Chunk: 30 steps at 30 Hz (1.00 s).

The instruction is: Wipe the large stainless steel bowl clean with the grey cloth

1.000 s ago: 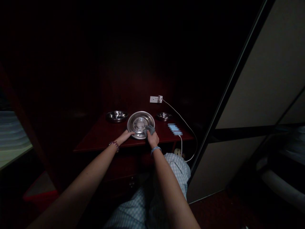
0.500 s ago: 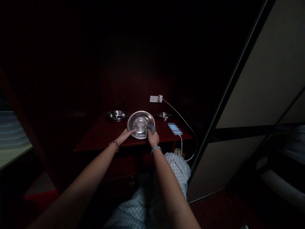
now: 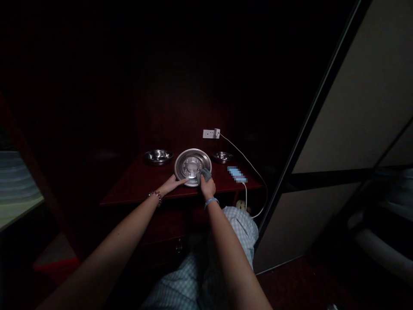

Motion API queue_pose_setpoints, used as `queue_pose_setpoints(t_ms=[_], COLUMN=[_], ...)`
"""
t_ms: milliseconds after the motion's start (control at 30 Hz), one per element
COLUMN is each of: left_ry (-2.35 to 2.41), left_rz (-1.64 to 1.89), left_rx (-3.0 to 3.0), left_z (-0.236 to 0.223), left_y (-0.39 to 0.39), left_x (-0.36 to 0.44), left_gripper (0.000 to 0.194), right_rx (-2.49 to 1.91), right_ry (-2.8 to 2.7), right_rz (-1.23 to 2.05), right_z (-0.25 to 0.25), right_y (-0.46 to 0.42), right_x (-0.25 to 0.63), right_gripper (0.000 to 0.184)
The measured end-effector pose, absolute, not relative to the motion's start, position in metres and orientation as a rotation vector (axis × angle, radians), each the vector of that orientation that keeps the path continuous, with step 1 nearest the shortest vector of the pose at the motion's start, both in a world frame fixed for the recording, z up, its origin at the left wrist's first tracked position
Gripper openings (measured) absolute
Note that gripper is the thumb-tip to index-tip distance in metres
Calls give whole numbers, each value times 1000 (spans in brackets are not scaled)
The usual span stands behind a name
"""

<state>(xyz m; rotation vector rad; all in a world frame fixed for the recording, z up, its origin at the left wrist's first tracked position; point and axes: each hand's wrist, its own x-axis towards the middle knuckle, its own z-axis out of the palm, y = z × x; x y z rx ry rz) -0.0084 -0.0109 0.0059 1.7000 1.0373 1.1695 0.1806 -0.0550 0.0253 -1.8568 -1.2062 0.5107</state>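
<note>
Nearest, a lap in pale checked cloth (image 3: 239, 228) sits below the edge of a dark red wooden cabinet top (image 3: 135, 189), with a small metal drawer pull (image 3: 178, 247) on its front. The left hand (image 3: 172, 184), wearing a beaded bracelet (image 3: 155, 196), lies open, its fingers (image 3: 183, 181) resting on the near rim of a shallow stainless steel dish (image 3: 192, 165) on the cabinet top. The right hand (image 3: 207, 188), with a blue wristband (image 3: 211, 202), is clenched around a grey cloth (image 3: 204, 175), pressing it on the dish's near right side. Steadying the rim with the open hand looks sound: it should stop the dish skating under the cloth's pressure. Farther back, a steel bowl (image 3: 158, 157) stands left of the dish and a smaller steel bowl (image 3: 222, 157) right of it. A blurred-out phone (image 3: 237, 174) lies near the right, and a white cable (image 3: 248, 161) runs from a wall-mounted socket strip (image 3: 209, 134) past the cabinet's right edge. A pale sliding door panel (image 3: 338, 107) fills the right side.
</note>
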Motion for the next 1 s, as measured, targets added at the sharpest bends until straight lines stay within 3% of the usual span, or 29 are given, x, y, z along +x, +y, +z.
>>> queue_pose_setpoints(t_ms=[433,733,1000], left_ry=[1134,1148,1136], left_rz=[1235,1301,1248], left_rx=[1527,1438,1650], left_z=[13,9,12], left_y=[-12,-9,-13], left_x=[-10,-10,-10], left_gripper=[46,46,63], right_rx=[-1860,-1842,-1820], right_ry=[-1195,-1200,-1144], right_rz=[487,475,503], right_z=[27,25,25], right_y=[-53,-55,-55], right_x=[179,179,180], right_gripper=[47,48,47])
